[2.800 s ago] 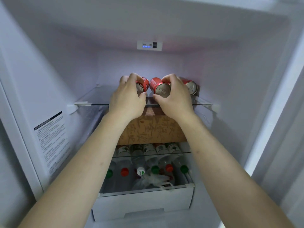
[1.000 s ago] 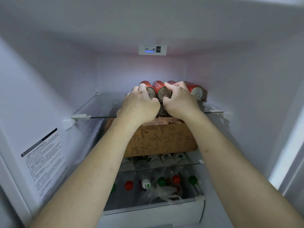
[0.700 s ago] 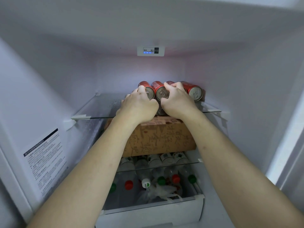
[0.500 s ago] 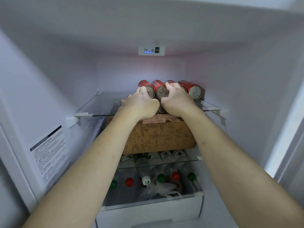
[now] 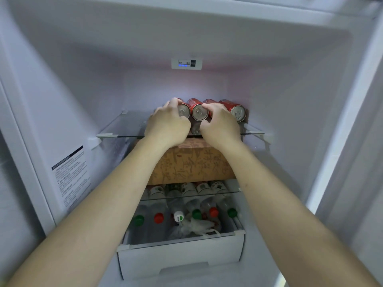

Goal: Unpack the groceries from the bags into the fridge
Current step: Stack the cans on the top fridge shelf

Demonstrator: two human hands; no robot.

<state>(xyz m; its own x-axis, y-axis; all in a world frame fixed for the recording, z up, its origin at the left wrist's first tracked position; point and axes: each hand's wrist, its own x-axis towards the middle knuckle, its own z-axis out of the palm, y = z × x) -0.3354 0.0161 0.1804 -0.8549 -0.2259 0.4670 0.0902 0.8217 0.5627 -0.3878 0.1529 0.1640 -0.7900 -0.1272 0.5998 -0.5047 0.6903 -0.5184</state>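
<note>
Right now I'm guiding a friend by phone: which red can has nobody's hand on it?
Find the upper glass shelf in the white fridge. Four red drink cans lie there on their sides, silver ends outward. The free red can is at the far right, beside the right hand.

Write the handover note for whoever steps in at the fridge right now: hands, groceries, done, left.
Left hand: fingers curled over the leftmost red can.
Right hand: fingers curled over the third can.
Four red cans lie on their sides in a row on the top glass shelf; the second can and the rightmost can are untouched.
Done: cans shelved, brown box on the shelf below, bottles in the drawer.
Left: let go once the cans sit steady; bags are out of view, so check them.
</note>
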